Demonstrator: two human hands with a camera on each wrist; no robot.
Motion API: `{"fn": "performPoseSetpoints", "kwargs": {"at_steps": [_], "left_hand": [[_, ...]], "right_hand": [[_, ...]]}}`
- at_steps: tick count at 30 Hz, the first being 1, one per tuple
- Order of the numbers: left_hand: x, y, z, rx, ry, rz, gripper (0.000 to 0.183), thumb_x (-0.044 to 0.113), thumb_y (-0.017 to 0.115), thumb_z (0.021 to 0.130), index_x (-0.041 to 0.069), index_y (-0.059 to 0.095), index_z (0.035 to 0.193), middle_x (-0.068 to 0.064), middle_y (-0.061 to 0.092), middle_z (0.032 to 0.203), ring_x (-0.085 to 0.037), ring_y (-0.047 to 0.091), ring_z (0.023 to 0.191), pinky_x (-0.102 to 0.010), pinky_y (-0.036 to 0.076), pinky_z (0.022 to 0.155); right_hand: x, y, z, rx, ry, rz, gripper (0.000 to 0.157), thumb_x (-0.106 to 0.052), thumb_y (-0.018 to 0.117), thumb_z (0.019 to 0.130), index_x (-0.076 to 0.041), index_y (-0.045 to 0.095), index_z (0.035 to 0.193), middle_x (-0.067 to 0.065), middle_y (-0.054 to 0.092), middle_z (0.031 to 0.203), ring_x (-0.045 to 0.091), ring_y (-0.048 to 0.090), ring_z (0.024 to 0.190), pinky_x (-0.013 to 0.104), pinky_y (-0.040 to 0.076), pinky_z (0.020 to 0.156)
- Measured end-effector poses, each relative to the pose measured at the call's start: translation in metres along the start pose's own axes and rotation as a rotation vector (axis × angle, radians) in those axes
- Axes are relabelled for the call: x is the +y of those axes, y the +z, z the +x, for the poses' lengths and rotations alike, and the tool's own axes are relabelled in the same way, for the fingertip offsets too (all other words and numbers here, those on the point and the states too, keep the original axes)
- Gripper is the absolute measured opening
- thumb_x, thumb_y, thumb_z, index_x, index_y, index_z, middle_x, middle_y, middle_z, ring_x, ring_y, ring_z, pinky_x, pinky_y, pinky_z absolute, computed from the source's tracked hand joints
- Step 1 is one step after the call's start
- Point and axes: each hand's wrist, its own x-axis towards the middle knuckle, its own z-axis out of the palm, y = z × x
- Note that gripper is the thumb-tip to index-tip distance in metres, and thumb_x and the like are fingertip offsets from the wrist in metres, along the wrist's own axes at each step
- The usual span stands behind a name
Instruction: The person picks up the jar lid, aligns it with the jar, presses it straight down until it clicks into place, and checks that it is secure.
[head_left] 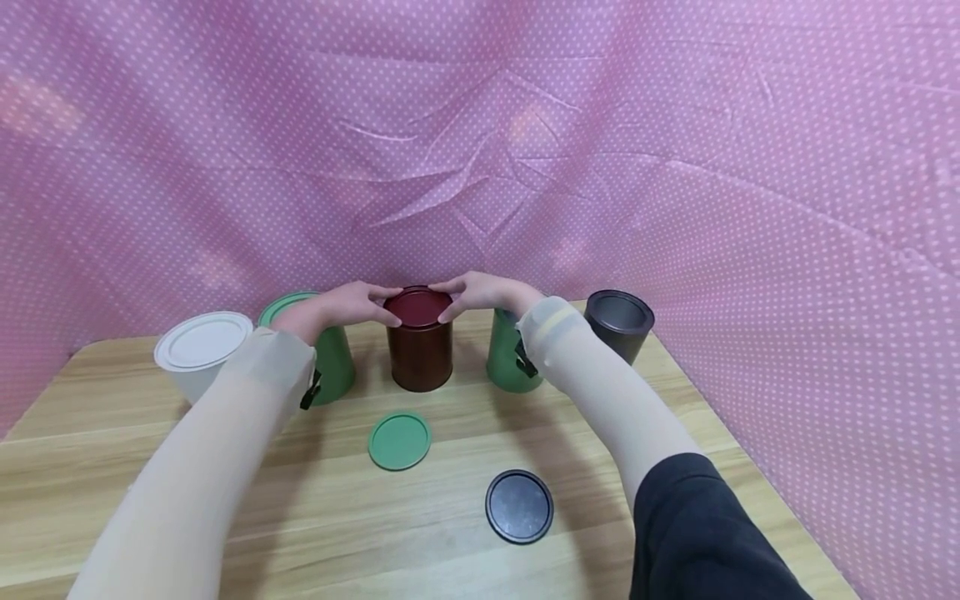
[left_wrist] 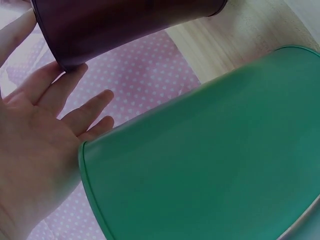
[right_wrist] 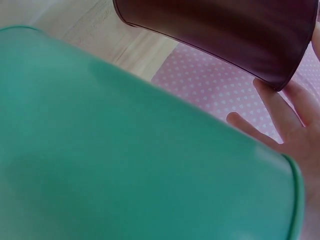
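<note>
A dark red can (head_left: 421, 350) stands upright at the back of the table, with a red lid (head_left: 417, 307) seated in its top. From the left, my left hand (head_left: 349, 304) touches its rim with thumb and fingers spread. My right hand (head_left: 480, 292) meets the opposite side of the rim in the same way. In both wrist views, the fingertips lie right at the rim, the fingers mostly straight. One green can (left_wrist: 200, 150) is close under my left wrist; another green can (right_wrist: 130, 145) is under my right, its top mostly hidden by that hand.
A white lidded can (head_left: 204, 342) stands far left, and an open dark grey can (head_left: 620, 321) at the right. Flat on the wooden table (head_left: 337, 517) lie a green lid (head_left: 400, 441) and a black lid (head_left: 519, 506). Pink dotted cloth (head_left: 480, 150) hangs behind and at the right.
</note>
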Motion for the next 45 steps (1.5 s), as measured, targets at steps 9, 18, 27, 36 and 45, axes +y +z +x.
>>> {"fn": "performPoseSetpoints", "kwargs": {"at_steps": [9, 18, 27, 36, 45], "left_hand": [[-0.0016, -0.0018, 0.0024, -0.004, -0.006, 0.001, 0.071, 0.039, 0.060, 0.090, 0.015, 0.033, 0.152, -0.024, 0.030, 0.155, -0.043, 0.025, 0.143, -0.062, 0.022, 0.114], [0.0005, -0.0035, 0.0025, -0.009, -0.005, 0.016, 0.070, 0.038, 0.061, 0.090, 0.012, 0.034, 0.151, -0.025, 0.030, 0.154, -0.044, 0.026, 0.142, -0.061, 0.023, 0.114], [0.0020, -0.0065, 0.0056, -0.002, 0.001, 0.039, 0.070, 0.036, 0.062, 0.090, 0.010, 0.037, 0.149, -0.025, 0.032, 0.153, -0.043, 0.029, 0.141, -0.059, 0.025, 0.114], [-0.0012, -0.0054, 0.0071, 0.007, 0.006, 0.029, 0.069, 0.034, 0.062, 0.089, 0.009, 0.038, 0.148, -0.023, 0.034, 0.153, -0.043, 0.030, 0.141, -0.059, 0.025, 0.114], [0.0009, -0.0056, 0.0080, -0.001, 0.010, 0.028, 0.069, 0.033, 0.062, 0.089, 0.009, 0.037, 0.149, -0.023, 0.033, 0.153, -0.043, 0.030, 0.141, -0.059, 0.025, 0.114]], "right_hand": [[-0.0017, -0.0003, 0.0030, 0.013, 0.010, -0.035, 0.072, -0.040, 0.074, 0.081, -0.033, 0.043, 0.146, 0.001, 0.042, 0.152, 0.022, 0.033, 0.143, 0.047, 0.022, 0.118], [-0.0063, 0.0002, 0.0052, 0.013, 0.034, -0.056, 0.071, -0.039, 0.073, 0.082, -0.033, 0.042, 0.146, 0.001, 0.040, 0.153, 0.024, 0.032, 0.143, 0.048, 0.021, 0.119], [-0.0072, -0.0009, 0.0062, 0.011, 0.044, -0.072, 0.072, -0.040, 0.073, 0.082, -0.034, 0.041, 0.147, 0.001, 0.039, 0.154, 0.023, 0.032, 0.143, 0.048, 0.022, 0.118], [-0.0063, -0.0004, 0.0097, 0.013, 0.035, -0.079, 0.072, -0.039, 0.074, 0.081, -0.033, 0.043, 0.146, 0.002, 0.038, 0.154, 0.023, 0.034, 0.142, 0.047, 0.022, 0.118], [-0.0057, -0.0008, 0.0099, 0.019, 0.048, -0.085, 0.072, -0.039, 0.074, 0.081, -0.033, 0.042, 0.146, 0.001, 0.037, 0.155, 0.023, 0.032, 0.143, 0.048, 0.022, 0.118]]}}
